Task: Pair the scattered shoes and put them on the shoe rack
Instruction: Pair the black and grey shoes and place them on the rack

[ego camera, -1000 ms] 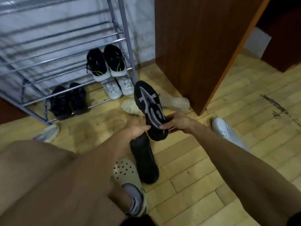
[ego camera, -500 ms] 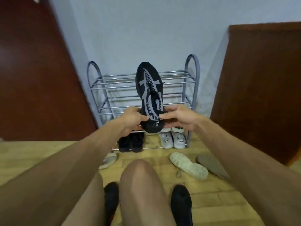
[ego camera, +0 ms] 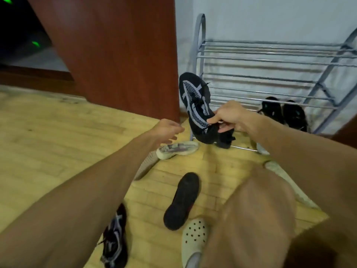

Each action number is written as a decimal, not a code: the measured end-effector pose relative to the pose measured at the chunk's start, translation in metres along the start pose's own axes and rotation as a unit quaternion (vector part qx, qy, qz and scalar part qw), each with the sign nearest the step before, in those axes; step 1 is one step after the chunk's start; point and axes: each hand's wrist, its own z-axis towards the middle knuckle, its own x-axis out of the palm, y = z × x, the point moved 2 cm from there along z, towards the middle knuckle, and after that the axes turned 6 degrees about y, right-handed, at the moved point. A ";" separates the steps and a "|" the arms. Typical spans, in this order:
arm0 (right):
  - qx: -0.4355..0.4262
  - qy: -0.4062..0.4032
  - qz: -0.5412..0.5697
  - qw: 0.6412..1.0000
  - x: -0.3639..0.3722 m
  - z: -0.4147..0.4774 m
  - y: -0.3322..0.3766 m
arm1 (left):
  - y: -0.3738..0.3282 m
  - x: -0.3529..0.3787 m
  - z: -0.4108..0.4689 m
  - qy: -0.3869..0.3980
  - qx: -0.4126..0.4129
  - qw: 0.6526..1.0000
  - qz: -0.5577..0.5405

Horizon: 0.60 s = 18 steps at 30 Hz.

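Observation:
My right hand (ego camera: 229, 118) grips the heel end of a black shoe with a grey pattern (ego camera: 195, 101), held up toe-high in front of the left end of the grey metal shoe rack (ego camera: 270, 78). My left hand (ego camera: 168, 130) hovers just left of that shoe with loosely curled fingers and holds nothing. A matching black and grey shoe (ego camera: 115, 236) lies on the floor at the bottom left. A plain black shoe (ego camera: 183, 200) lies sole-up in the middle. A black pair (ego camera: 284, 111) stands on the rack's low shelf.
A white shoe (ego camera: 177, 148) lies on the wooden floor under my left hand, a beige one (ego camera: 147, 164) beside it. Another pale shoe (ego camera: 286, 180) lies right of my knee. My foot wears a white perforated clog (ego camera: 195, 235). A brown wooden cabinet (ego camera: 116, 55) stands left of the rack.
My left hand let go of the black and grey shoe, which my right hand now holds alone. The view swung left, so the rack now sits at the right.

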 end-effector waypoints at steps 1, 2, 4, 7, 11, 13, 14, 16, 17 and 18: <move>0.017 0.005 -0.002 1.000 0.015 0.009 -0.004 | 0.017 -0.008 0.001 -0.003 -0.012 1.000 -0.005; 0.035 0.013 -0.001 0.999 0.031 0.019 -0.009 | 0.036 -0.014 0.003 -0.006 -0.029 0.999 -0.013; 0.069 0.032 0.004 0.997 0.065 0.035 -0.024 | 0.077 -0.023 0.007 -0.021 -0.063 0.997 -0.036; 0.111 0.081 0.006 0.991 0.129 0.048 -0.046 | 0.141 -0.034 0.006 -0.039 -0.114 0.991 -0.057; 0.151 0.132 -0.012 0.980 0.213 0.046 -0.084 | 0.234 -0.039 -0.011 -0.060 -0.195 0.978 -0.045; 0.169 0.160 -0.029 0.972 0.247 0.040 -0.108 | 0.277 -0.045 -0.026 -0.072 -0.229 0.971 0.011; 0.179 0.177 -0.036 0.967 0.262 0.036 -0.119 | 0.299 -0.048 -0.033 -0.078 -0.244 0.966 0.036; 0.198 0.202 -0.043 0.958 0.283 0.027 -0.142 | 0.339 -0.053 -0.053 -0.088 -0.282 0.954 0.056; 0.204 0.204 -0.046 0.956 0.290 0.024 -0.153 | 0.360 -0.054 -0.064 -0.087 -0.308 0.946 0.057; 0.208 0.201 -0.048 0.956 0.294 0.022 -0.164 | 0.378 -0.053 -0.074 -0.082 -0.330 0.939 0.045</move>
